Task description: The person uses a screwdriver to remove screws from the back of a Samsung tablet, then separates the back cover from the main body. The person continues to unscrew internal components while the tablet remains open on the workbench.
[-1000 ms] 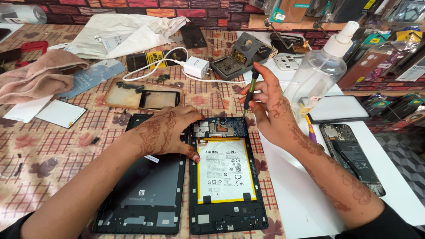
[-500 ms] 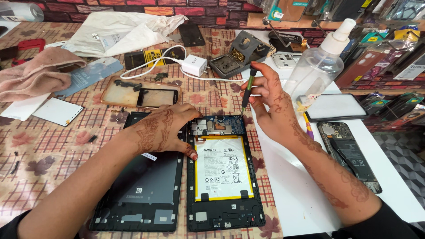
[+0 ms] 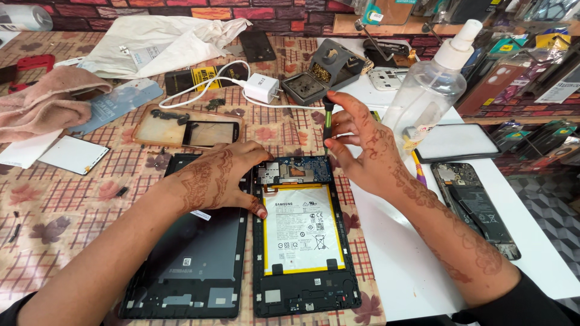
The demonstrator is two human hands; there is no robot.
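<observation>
An opened tablet (image 3: 302, 241) lies face down in front of me, showing a white and yellow battery and a blue circuit board (image 3: 296, 170) at its top. My left hand (image 3: 220, 178) rests flat on the tablet's upper left corner, fingertips on the frame. My right hand (image 3: 365, 148) holds a green and black screwdriver (image 3: 327, 124) upright, its tip on the board's upper right corner. The removed dark back cover (image 3: 193, 253) lies just left of the tablet, under my left forearm.
A clear spray bottle (image 3: 432, 84), a black screen panel (image 3: 456, 142) and an opened phone (image 3: 477, 205) are on the white mat to the right. A white charger (image 3: 261, 87), solder stand (image 3: 323, 69), clear case (image 3: 187, 127) and pink cloth (image 3: 42, 102) lie behind.
My right hand has turned slightly on the screwdriver, fingers shifting around its handle. The left hand stays pressed on the tablet's corner. The camera view has drifted a little.
</observation>
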